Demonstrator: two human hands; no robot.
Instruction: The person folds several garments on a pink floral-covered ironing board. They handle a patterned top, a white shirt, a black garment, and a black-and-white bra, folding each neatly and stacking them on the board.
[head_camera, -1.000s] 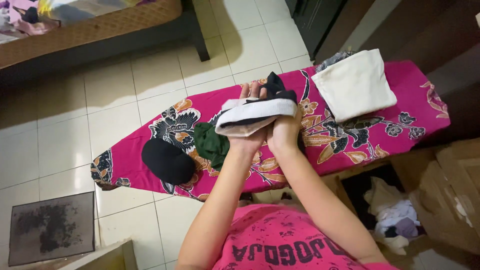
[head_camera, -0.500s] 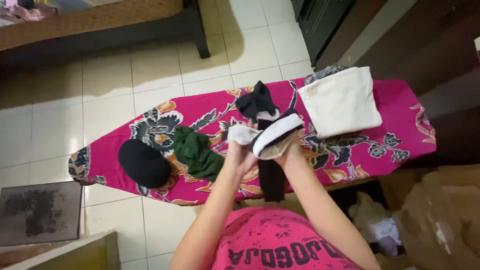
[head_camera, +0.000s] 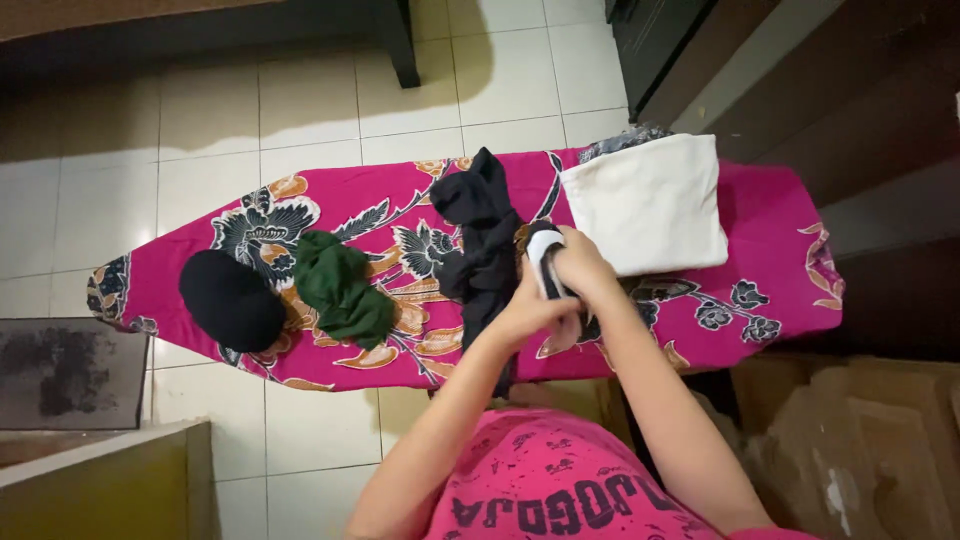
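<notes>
Head view: both hands meet over the middle of the ironing board (head_camera: 200, 262), pink floral cover.
Change: a second ago the white-and-black garment (head_camera: 546, 262) was spread wide between the hands; now it is bunched small. Black cloth (head_camera: 484, 232) now lies on the board and hangs over its near edge.
Left hand (head_camera: 522, 314): closed on the garment from below.
Right hand (head_camera: 582, 268): closed over the garment's top.
Garment position: in both hands, above the board, just beside the folded white cloth (head_camera: 648, 205).
Board items: black round piece (head_camera: 230, 300) near the narrow end, green cloth (head_camera: 342, 288) beside it, apart from the hands.
Edges/room: bare cover between green cloth and black cloth; tiled floor (head_camera: 320, 95) beyond the far edge.
Containers: cardboard box (head_camera: 850, 440) right of the person, contents not discernible.
</notes>
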